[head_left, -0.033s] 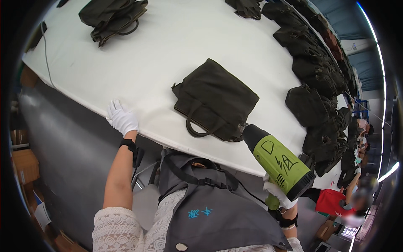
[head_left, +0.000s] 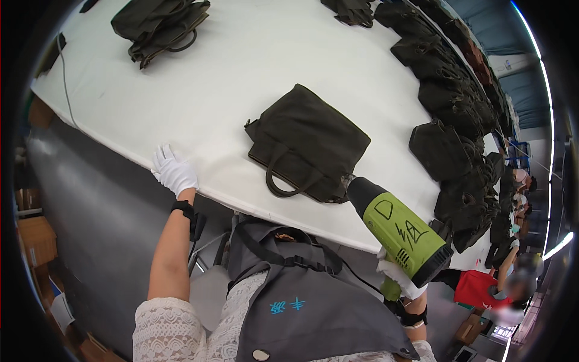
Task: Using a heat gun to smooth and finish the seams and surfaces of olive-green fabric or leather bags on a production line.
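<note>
A dark olive handbag (head_left: 313, 136) lies flat on the white-covered table (head_left: 235, 78), its handle loop toward me. My right hand (head_left: 395, 274), in a white glove, is wrapped round the grip of a green and black heat gun (head_left: 401, 232). The heat gun's nozzle points at the bag's near right corner, touching it or very close. My left hand (head_left: 175, 169), also white-gloved, rests flat on the table's front edge with fingers stretched out and nothing held. It lies well to the left of the bag.
More dark bags (head_left: 160, 27) lie at the far left. A long pile of dark bags (head_left: 452, 108) runs along the right side. A grey cable (head_left: 64, 78) crosses the table's left end. Cardboard boxes (head_left: 37, 241) stand at lower left. A person in red (head_left: 482, 289) is at the right.
</note>
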Demonstrator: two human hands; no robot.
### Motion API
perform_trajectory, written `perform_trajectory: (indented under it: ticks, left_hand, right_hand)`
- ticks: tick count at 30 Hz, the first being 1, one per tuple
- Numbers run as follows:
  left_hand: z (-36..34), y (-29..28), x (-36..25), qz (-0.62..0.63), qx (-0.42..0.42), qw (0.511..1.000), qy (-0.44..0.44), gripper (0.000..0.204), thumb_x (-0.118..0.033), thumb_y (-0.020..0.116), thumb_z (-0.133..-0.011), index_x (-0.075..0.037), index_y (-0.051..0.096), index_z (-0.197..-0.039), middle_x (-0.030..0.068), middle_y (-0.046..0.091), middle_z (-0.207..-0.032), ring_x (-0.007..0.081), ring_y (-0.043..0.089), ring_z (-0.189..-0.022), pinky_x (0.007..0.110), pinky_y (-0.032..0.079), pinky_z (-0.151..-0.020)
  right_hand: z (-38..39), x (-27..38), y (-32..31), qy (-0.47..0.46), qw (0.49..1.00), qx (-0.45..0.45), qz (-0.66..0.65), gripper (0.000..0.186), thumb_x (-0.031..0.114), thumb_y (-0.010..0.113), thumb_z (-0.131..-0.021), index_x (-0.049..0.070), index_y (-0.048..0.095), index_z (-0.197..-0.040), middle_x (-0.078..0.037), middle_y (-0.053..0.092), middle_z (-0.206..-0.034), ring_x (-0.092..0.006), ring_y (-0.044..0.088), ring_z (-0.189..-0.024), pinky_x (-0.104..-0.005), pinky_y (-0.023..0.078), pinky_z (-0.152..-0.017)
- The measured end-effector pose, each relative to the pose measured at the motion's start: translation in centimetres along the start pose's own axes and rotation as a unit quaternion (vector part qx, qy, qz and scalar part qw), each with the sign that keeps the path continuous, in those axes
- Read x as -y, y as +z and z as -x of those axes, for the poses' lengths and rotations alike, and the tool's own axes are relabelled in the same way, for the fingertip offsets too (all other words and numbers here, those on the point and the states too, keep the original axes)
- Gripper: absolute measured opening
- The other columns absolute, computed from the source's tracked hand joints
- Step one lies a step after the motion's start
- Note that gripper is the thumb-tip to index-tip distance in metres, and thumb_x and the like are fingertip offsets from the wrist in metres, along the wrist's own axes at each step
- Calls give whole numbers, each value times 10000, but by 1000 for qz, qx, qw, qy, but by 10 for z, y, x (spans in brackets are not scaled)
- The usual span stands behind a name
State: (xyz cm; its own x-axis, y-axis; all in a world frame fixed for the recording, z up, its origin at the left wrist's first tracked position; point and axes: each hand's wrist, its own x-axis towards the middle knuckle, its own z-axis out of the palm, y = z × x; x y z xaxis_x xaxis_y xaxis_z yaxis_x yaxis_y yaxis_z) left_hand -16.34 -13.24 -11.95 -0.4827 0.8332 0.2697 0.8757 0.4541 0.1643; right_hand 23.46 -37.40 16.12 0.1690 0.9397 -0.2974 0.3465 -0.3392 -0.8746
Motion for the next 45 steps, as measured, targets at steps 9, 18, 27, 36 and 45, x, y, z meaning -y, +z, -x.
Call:
perform_trajectory:
  ticks: [9,18,27,36,45]
  left_hand:
    - [0,-1,1,2,10,1000,-1,396,-240,413,-928,-160,455,-1313,35,398,-1433,229,296,-1365,524,212,-1093]
    - [2,-12,-7,3,26,1000,-1,401,-232,429,-922,-157,447,-1316,56,405,-1424,237,312,-1353,516,219,-1093]
    - [0,-2,-2,1,19,1000,2,399,-231,432,-924,-155,450,-1315,59,410,-1422,238,317,-1350,512,227,-1090]
    - [1,-18,-12,-2,-1,1000,27,446,-227,435,-925,-97,410,-1351,127,367,-1440,275,316,-1345,518,237,-1080]
    - [131,-94,-87,257,95,833,481,533,-166,654,-770,-41,467,-1253,157,462,-1306,359,385,-1271,506,271,-1071]
  right_hand:
    - [-8,10,8,75,994,-73,-37,226,-80,619,-695,-23,589,-912,-69,586,-812,-147,570,-701,-253,471,-591]
    - [28,-21,-14,-33,996,-6,82,303,-65,719,-704,-13,625,-986,-64,639,-827,-133,590,-680,-251,482,-584]
    - [24,-40,-12,-87,980,27,177,303,18,753,-733,24,634,-1011,-36,657,-845,-118,601,-699,-250,484,-593]
    - [14,-27,-18,-13,999,-29,-17,280,-29,689,-739,-2,606,-1005,-68,628,-848,-144,595,-695,-242,484,-601]
    - [-23,-15,-43,29,980,-67,-182,196,-24,642,-746,27,589,-927,-25,582,-782,-110,564,-656,-243,476,-584]
